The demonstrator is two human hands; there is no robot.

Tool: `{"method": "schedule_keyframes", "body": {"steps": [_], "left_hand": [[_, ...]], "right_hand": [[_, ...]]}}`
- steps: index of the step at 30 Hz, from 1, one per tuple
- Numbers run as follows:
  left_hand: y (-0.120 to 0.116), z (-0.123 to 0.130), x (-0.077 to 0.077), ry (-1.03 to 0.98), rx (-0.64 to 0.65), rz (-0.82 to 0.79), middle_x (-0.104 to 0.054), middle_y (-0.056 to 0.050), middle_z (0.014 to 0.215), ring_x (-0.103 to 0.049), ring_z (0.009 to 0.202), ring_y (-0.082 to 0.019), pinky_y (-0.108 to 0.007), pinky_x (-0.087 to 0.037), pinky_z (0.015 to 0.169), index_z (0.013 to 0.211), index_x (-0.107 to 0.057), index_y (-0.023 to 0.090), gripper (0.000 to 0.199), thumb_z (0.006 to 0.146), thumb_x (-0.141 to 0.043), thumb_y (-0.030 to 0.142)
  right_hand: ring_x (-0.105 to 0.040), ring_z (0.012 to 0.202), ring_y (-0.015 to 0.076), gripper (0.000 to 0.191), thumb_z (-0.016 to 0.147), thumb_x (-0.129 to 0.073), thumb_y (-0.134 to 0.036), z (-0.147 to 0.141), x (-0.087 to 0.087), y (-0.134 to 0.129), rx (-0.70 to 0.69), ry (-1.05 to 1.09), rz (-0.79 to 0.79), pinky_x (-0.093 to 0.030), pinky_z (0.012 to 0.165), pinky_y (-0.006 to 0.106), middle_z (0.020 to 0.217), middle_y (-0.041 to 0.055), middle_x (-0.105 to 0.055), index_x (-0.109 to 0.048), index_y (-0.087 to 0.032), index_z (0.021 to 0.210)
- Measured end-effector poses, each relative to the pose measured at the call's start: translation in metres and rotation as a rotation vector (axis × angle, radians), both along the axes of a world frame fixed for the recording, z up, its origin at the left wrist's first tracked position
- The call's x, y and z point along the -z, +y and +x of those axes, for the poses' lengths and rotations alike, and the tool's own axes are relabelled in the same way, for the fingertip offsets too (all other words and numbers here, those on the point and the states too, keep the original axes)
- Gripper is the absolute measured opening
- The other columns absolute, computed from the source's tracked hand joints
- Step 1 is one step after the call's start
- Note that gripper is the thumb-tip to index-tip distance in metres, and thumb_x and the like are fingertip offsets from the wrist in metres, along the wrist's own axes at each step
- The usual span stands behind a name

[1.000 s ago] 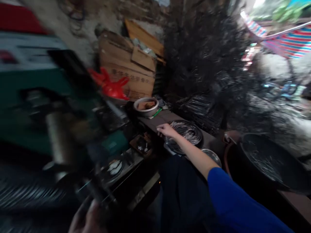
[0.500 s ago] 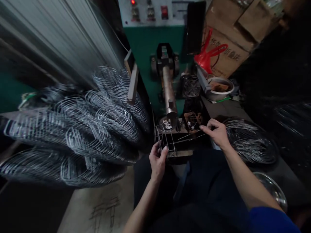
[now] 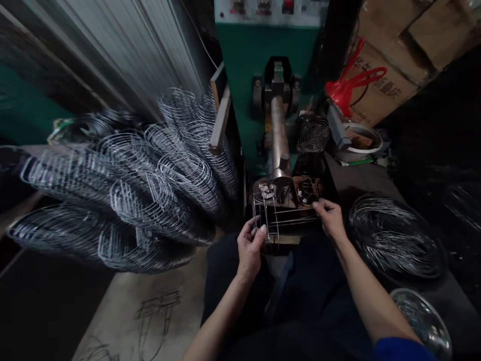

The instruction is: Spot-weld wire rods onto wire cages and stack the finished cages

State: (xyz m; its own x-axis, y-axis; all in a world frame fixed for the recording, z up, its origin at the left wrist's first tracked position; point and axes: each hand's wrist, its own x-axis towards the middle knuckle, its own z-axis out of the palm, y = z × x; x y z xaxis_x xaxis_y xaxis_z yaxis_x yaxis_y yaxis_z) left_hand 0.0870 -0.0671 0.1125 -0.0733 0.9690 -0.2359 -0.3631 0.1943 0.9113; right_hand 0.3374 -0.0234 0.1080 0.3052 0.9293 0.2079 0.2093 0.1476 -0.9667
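My left hand [image 3: 251,246] is closed on the near left side of a small wire frame [image 3: 277,233], its thumb and fingers pinching the thin metal. To the right, my right hand [image 3: 329,216] pinches the end of thin wire rods [image 3: 295,220] that run level toward the frame. Whether the rods are joined to the frame I cannot tell. Just beyond the frame stands the welding machine's metal arm [image 3: 280,135], its round end above the work spot. A brown tray [image 3: 306,190] with small dark contents lies beyond my right fingers.
Stacks of bent wire loops [image 3: 161,185] crowd the left. At right lie a bundle of wire rings [image 3: 394,235] and a shiny bowl [image 3: 424,321] of small metal pieces. Behind are a white basin [image 3: 361,145], red-handled tool [image 3: 343,95] and cardboard boxes [image 3: 391,85].
The view has shifted, so the surroundings sit differently. My right hand has come closer to my left, and the rods now lie more level and nearer the frame. Both hands keep their grip.
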Motion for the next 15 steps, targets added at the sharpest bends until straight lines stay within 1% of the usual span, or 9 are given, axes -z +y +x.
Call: {"method": "schedule_keyframes", "body": {"steps": [2, 4, 7, 11, 15], "left_hand": [[-0.001, 0.002, 0.001, -0.039, -0.002, -0.006, -0.04, 0.009, 0.057, -0.035, 0.046, -0.005, -0.017, -0.031, 0.043, 0.12, -0.063, 0.017, 0.053, 0.076, -0.078, 0.043], [-0.002, 0.003, 0.002, -0.046, -0.008, -0.002, -0.041, 0.009, 0.057, -0.036, 0.046, -0.005, -0.016, -0.032, 0.044, 0.12, -0.062, 0.018, 0.053, 0.077, -0.079, 0.042], [-0.001, 0.004, 0.002, -0.052, -0.02, 0.007, -0.04, 0.01, 0.056, -0.036, 0.046, -0.005, -0.016, -0.032, 0.044, 0.121, -0.062, 0.018, 0.053, 0.077, -0.078, 0.043], [0.005, 0.007, 0.0, -0.062, -0.016, 0.034, -0.04, 0.01, 0.054, -0.034, 0.045, -0.005, -0.016, -0.032, 0.042, 0.122, -0.061, 0.016, 0.051, 0.079, -0.077, 0.041], [0.013, 0.01, -0.001, -0.073, -0.016, 0.046, -0.042, 0.01, 0.055, -0.035, 0.043, -0.005, -0.017, -0.035, 0.042, 0.123, -0.061, 0.016, 0.054, 0.079, -0.077, 0.042]], "right_hand": [[-0.024, 0.055, 0.0102, 0.059, 0.077, -0.073, -0.056, -0.002, 0.015, 0.008, 0.002, 0.051, -0.031, -0.021, 0.055, 0.027, 0.055, -0.0061, -0.026, -0.032, -0.021, 0.051], [-0.022, 0.055, 0.01, 0.06, 0.075, -0.074, -0.056, -0.001, 0.02, 0.012, -0.009, 0.07, -0.047, -0.02, 0.055, 0.027, 0.055, -0.0062, -0.025, -0.032, -0.021, 0.051], [-0.022, 0.055, 0.0099, 0.059, 0.074, -0.076, -0.054, 0.003, 0.017, 0.017, -0.023, 0.08, -0.045, -0.021, 0.055, 0.027, 0.055, -0.0063, -0.026, -0.033, -0.021, 0.051], [-0.024, 0.056, 0.0098, 0.058, 0.074, -0.076, -0.053, 0.009, 0.012, 0.022, -0.008, 0.064, -0.03, -0.022, 0.055, 0.027, 0.055, -0.0061, -0.028, -0.035, -0.02, 0.051], [-0.025, 0.055, 0.0093, 0.058, 0.072, -0.079, -0.052, 0.012, 0.009, 0.027, 0.005, 0.055, -0.017, -0.022, 0.054, 0.026, 0.054, -0.0063, -0.029, -0.035, -0.02, 0.05]]}}
